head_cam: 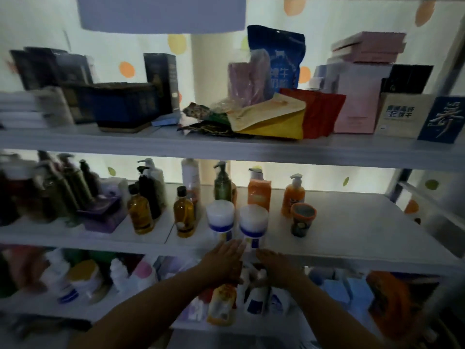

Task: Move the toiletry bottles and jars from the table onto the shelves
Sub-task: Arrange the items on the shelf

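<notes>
Two white jars with blue bands, the left jar and the right jar, stand side by side near the front of the middle shelf. My left hand lies flat, fingers spread, just below the left jar at the shelf edge. My right hand sits just below and right of the right jar, fingers loosely extended. Neither hand grips anything that I can see. Amber bottles and orange pump bottles stand behind and beside the jars.
A small dark cup stands right of the jars. The top shelf carries boxes and pouches. The lower shelf holds several bottles and jars under my hands. The right part of the middle shelf is bare.
</notes>
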Available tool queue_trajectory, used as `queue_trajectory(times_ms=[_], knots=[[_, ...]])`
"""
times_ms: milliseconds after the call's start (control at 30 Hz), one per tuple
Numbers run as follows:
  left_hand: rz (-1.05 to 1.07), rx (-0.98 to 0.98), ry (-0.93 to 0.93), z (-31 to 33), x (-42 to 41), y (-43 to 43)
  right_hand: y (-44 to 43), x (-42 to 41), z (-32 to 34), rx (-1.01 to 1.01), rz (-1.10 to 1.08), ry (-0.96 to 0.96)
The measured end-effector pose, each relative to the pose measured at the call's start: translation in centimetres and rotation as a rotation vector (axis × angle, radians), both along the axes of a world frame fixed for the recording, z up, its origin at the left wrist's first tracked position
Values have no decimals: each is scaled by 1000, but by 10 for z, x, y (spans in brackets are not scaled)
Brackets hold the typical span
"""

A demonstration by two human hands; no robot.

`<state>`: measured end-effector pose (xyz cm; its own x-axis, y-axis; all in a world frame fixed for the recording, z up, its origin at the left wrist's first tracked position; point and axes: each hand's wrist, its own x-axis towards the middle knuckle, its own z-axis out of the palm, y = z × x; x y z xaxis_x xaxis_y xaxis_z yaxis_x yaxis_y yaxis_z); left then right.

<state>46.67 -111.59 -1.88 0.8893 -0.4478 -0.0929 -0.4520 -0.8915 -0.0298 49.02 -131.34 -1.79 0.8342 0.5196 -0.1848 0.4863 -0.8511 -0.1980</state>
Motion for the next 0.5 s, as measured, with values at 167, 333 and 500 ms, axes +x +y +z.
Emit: queue_trajectory(times_ms=[167,333,500], knots=[[244,63,-110,0,-60,135,135,-38,-4,53,171,47],[595,30,-188,21,-121,261,275,-56,13,144,418,-2],[957,-30,-153,30,-181,360,400,-80,33,139,696,-26]])
